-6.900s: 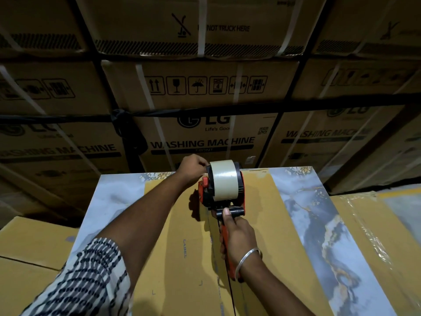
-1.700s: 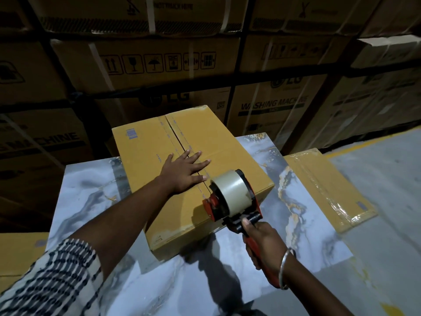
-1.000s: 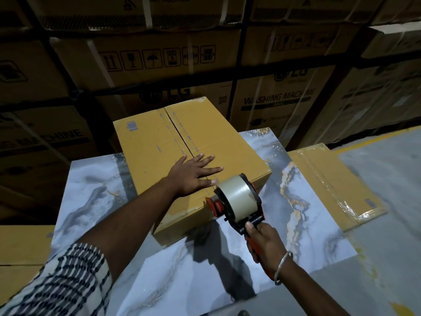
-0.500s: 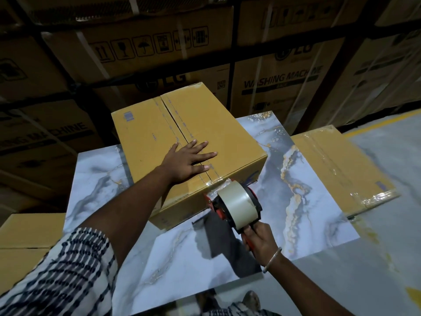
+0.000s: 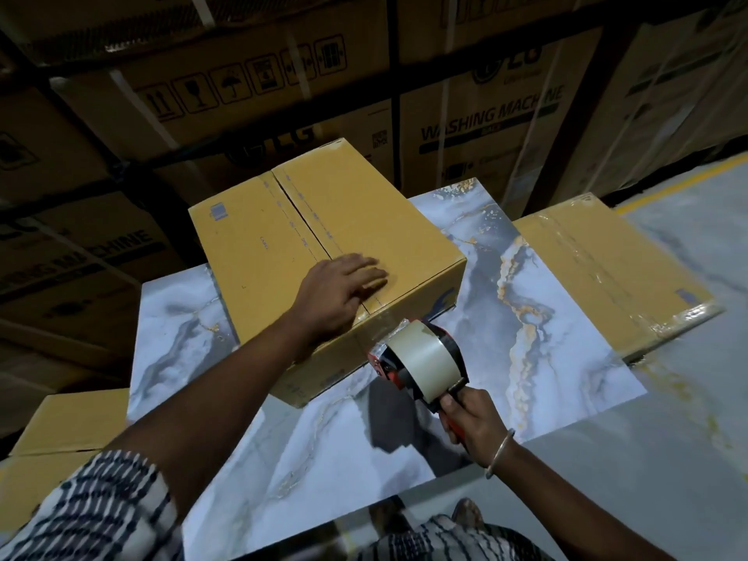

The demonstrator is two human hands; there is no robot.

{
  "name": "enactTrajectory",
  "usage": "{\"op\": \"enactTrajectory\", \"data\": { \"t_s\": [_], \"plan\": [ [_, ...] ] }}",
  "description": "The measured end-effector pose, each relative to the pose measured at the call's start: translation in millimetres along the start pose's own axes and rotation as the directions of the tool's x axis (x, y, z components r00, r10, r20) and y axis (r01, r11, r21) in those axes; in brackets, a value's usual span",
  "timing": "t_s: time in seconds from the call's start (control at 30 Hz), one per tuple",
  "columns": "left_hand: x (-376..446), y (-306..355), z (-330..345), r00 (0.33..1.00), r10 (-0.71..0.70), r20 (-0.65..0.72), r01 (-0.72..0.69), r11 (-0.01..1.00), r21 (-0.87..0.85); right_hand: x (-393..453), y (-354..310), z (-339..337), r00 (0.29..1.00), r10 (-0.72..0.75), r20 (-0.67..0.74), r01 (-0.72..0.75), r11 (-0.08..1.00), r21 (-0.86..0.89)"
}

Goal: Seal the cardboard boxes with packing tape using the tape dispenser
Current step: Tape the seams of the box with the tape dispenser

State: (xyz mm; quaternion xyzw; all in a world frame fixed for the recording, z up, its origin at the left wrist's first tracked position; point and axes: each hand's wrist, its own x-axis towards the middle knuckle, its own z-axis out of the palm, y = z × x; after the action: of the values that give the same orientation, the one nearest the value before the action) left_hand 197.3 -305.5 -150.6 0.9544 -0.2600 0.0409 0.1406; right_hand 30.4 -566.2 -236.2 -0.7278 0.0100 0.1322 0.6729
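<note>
We note the box (image 5: 324, 244) on the table (image 5: 506, 301), toward its far left corner, seam running from the far edge to the near-right edge. Left hand (image 5: 340, 293) lies flat, fingers straight, on the seam's near end. Right hand (image 5: 473, 423) grips the dispenser (image 5: 421, 358) handle; its roll sits just beside the box's near face, head pointing at the box.
</note>
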Motion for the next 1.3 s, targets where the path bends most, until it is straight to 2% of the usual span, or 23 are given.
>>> {"op": "enactTrajectory", "data": {
  "t_s": [0.07, 0.13, 0.23, 0.33, 0.73, 1.3],
  "plan": [
    [-1, 10, 9, 0.98, 0.183, -0.072, -0.187, 0.981, -0.049, 1, -1, 1, 1.0, 0.022, 0.002, -0.023, 0.999, 0.025],
    [-1, 9, 20, 0.949, 0.313, -0.027, -0.313, 0.95, 0.002, 2, 0, 1, 0.999, 0.036, 0.015, -0.037, 0.998, 0.046],
    [3, 4, 21, 0.957, 0.275, 0.095, -0.279, 0.96, 0.025, 1, 0, 0, 0.999, 0.043, 0.021, -0.044, 0.998, 0.047],
    [4, 5, 23, 0.927, 0.325, 0.185, -0.349, 0.931, 0.111, -4, -2, -2, 0.998, 0.058, 0.017, -0.059, 0.997, 0.055],
    [3, 5, 26, 0.93, 0.291, 0.224, -0.325, 0.936, 0.135, -2, -16, -2, 0.997, 0.071, 0.035, -0.071, 0.997, -0.007],
    [1, 8, 23, 0.934, 0.269, 0.235, -0.28, 0.96, 0.011, 8, -15, 9, 0.991, 0.133, -0.021, -0.131, 0.987, 0.097]
  ]
}}
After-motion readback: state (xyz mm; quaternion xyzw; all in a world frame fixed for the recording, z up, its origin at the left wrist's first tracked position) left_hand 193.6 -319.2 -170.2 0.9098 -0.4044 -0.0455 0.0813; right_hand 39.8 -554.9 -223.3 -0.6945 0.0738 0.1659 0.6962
